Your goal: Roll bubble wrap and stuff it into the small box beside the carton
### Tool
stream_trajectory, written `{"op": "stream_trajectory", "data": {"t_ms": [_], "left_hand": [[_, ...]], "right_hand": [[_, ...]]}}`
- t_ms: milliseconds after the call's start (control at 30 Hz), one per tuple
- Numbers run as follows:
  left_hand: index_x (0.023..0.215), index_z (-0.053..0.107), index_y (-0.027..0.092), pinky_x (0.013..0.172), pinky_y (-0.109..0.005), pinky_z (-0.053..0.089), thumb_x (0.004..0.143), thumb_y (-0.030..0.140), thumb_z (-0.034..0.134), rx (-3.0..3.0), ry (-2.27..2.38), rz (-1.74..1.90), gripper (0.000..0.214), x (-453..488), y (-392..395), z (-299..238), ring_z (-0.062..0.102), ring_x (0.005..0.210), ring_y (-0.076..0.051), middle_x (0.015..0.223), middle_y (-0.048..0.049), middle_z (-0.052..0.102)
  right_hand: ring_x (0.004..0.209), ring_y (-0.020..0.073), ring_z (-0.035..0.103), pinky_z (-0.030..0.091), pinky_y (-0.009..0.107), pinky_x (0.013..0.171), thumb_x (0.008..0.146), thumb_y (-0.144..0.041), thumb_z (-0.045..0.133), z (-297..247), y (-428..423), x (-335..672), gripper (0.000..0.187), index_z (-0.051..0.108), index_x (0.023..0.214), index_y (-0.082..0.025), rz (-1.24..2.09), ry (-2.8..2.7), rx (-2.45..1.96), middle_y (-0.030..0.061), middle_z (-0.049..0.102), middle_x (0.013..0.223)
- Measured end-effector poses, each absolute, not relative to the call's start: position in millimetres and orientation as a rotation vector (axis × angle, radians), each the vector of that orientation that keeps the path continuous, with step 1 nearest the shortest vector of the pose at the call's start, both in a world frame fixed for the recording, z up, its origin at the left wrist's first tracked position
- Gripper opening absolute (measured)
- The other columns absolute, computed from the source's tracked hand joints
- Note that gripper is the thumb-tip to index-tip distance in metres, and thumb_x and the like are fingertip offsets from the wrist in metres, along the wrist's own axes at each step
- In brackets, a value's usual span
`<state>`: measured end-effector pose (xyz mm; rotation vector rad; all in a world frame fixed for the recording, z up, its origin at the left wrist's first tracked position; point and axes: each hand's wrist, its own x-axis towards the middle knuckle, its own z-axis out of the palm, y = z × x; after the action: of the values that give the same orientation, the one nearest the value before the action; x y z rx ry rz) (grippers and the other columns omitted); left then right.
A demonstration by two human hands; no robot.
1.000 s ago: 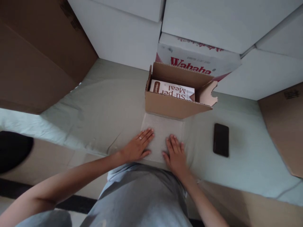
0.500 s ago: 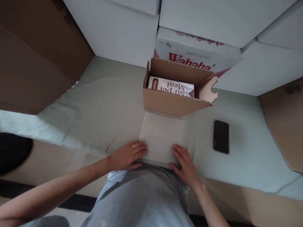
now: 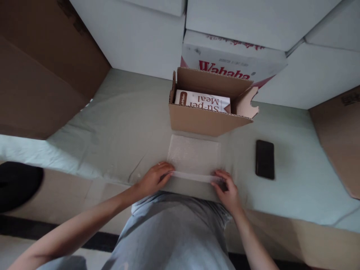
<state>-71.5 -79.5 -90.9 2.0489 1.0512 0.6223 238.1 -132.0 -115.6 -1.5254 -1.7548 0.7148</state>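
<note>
A whitish, translucent sheet that looks like bubble wrap (image 3: 194, 153) lies on the cloth-covered table in front of me. Its near edge is raised or folded into a narrow strip. At the left end of that strip, my left hand (image 3: 157, 177) pinches the edge between thumb and fingers; a ring shows on one finger. Opposite it, my right hand (image 3: 227, 189) grips the strip's other end with bent fingers. Just beyond the sheet stands an open cardboard box (image 3: 199, 122), holding a white carton (image 3: 204, 101) printed "Su-per Meal".
A dark phone (image 3: 264, 159) lies to the right on the greenish tablecloth (image 3: 135, 108). White boxes (image 3: 146, 41), one printed "Wahaha" (image 3: 225, 69), line the back. Large brown cartons (image 3: 53, 75) flank the left and right (image 3: 340, 138). A black round object (image 3: 19, 185) is at the lower left.
Both hands lay on the sheet's near corners before. Now they grip its near edge, which has been lifted and brought away from me into a strip.
</note>
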Motion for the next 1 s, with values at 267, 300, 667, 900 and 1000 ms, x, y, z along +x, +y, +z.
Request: {"op": "stream_trajectory", "data": {"t_ms": [267,300,667,900,1000], "left_hand": [[0.102,0.065,0.016,0.076,-0.034,0.053,0.094,0.028,0.041,2.166,1.258,0.686,0.028,-65,-76,-103,0.061,0.080,-0.018,0.084,-0.0070,0.070],[0.100,0.065,0.016,0.075,-0.035,0.053,0.094,0.029,0.041,2.205,1.294,0.676,0.028,-64,-75,-105,0.062,0.080,-0.019,0.083,-0.0071,0.070],[0.118,0.053,0.015,0.067,-0.029,0.052,0.092,0.028,0.043,2.196,1.617,0.599,0.031,-57,-67,-113,0.065,0.068,-0.016,0.080,-0.0049,0.069],[0.119,0.051,0.013,0.063,-0.029,0.050,0.090,0.026,0.046,2.299,1.735,0.514,0.032,-51,-67,-113,0.063,0.064,-0.017,0.074,-0.0051,0.066],[0.114,0.053,0.014,0.067,-0.033,0.051,0.090,0.025,0.046,2.325,1.735,0.529,0.028,-49,-67,-111,0.063,0.073,-0.020,0.079,-0.0075,0.066]], "right_hand": [[0.087,0.0185,0.064,0.055,0.037,0.077,0.086,-0.030,0.056,-125,-132,232,0.040,0.046,0.124,-0.020,0.648,-1.571,-1.698,0.0115,0.063,0.104],[0.086,0.0185,0.063,0.055,0.038,0.077,0.086,-0.029,0.056,-125,-130,231,0.041,0.046,0.124,-0.020,0.599,-1.611,-1.696,0.0115,0.062,0.104],[0.086,0.0221,0.057,0.048,0.042,0.081,0.090,-0.020,0.046,-114,-113,229,0.025,0.062,0.109,-0.020,0.273,-2.072,-1.593,0.0072,0.067,0.084],[0.081,0.0218,0.054,0.045,0.039,0.078,0.091,-0.023,0.044,-111,-107,227,0.027,0.065,0.106,-0.019,0.211,-2.161,-1.653,0.0063,0.064,0.074],[0.079,0.0220,0.052,0.044,0.040,0.079,0.091,-0.023,0.045,-110,-106,227,0.026,0.066,0.105,-0.017,0.155,-2.188,-1.654,0.0061,0.061,0.070]]}}
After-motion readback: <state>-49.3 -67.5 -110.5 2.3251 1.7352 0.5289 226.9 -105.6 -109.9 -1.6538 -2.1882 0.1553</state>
